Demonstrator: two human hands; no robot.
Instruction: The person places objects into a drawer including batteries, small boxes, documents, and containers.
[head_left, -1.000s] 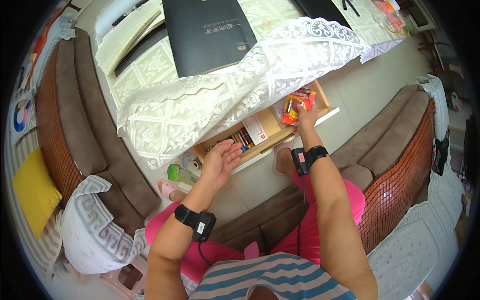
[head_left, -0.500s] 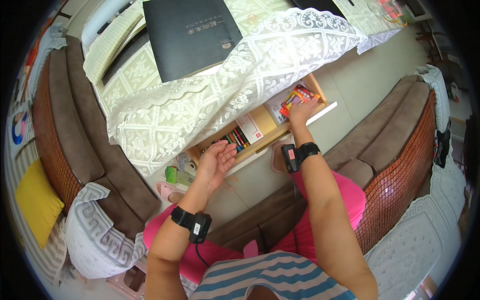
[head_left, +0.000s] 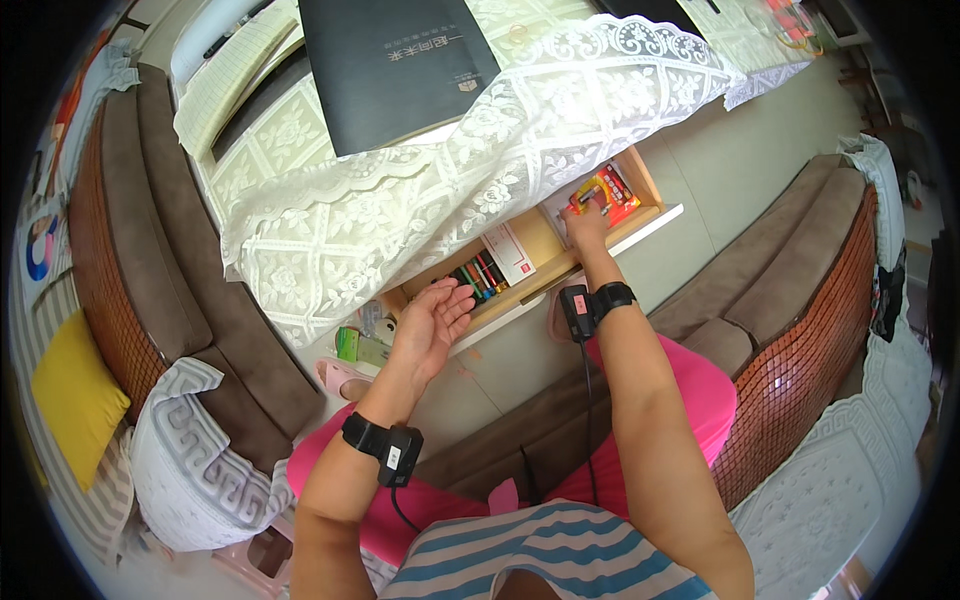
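Observation:
A wooden drawer (head_left: 545,243) stands pulled out beneath the lace-covered table. My left hand (head_left: 430,325) is at its near left edge, palm turned up, fingers loosely apart with nothing in them. Beside those fingertips lie several dark-bodied markers (head_left: 480,275) with coloured ends, next to a white box (head_left: 510,254). At the drawer's right end, my right hand (head_left: 587,228) has its fingers closed around a small dark and gold-coloured piece, too small to make out. Just beyond those fingers lies a flat red and yellow packet (head_left: 622,196).
White lace cloth (head_left: 400,215) hangs over the drawer's far side. A large black folder (head_left: 395,75) and an open notebook (head_left: 225,90) lie on the table. Brown sofas (head_left: 790,245) flank both sides. Pink slippers (head_left: 343,378) are on the floor below the drawer.
My right hand has shifted slightly left and toward me, uncovering more of the red and yellow packet. A small dark and gold piece now shows at its fingertips. My left hand stays nearly still.

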